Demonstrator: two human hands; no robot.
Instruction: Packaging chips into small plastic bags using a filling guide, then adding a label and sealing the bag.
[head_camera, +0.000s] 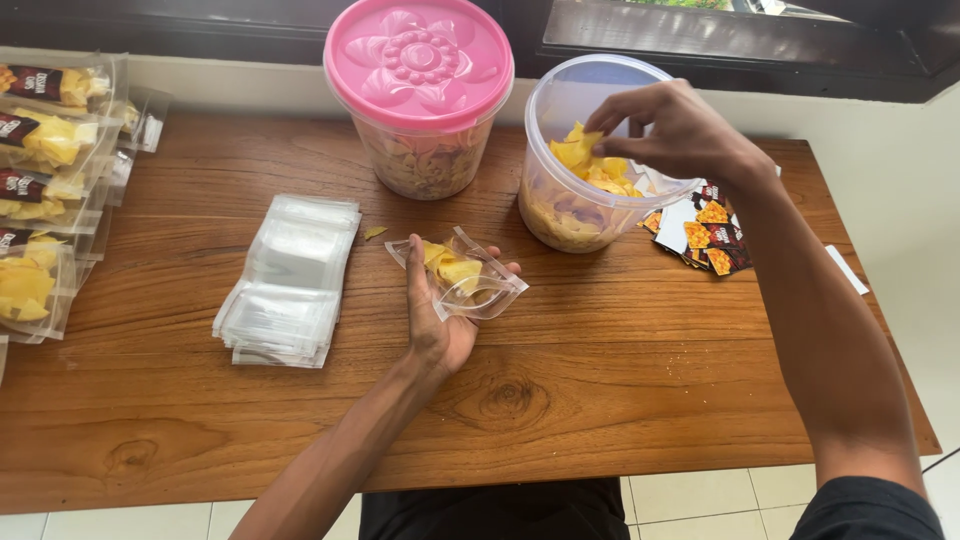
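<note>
1. Nearer the person than the open tub (575, 200), bare tabletop (620, 380) gives free passage.
2. Left of the tub, the pink-lidded tub (420, 100) blocks.
3. Right of it, label cards (712, 232) lie.
4. Far left, empty bags (290, 280) stack.

The left hand (440, 315) lies palm up near centre, fingers curled toward 2 o'clock around what it holds, its forearm running back toward 7 o'clock. The right hand (672, 130) hangs at about 1 o'clock, knuckles up, fingertips pinched and pointing toward 9 o'clock, its forearm sloping away toward 5 o'clock.

Bare forearms (black clothing below).
</note>
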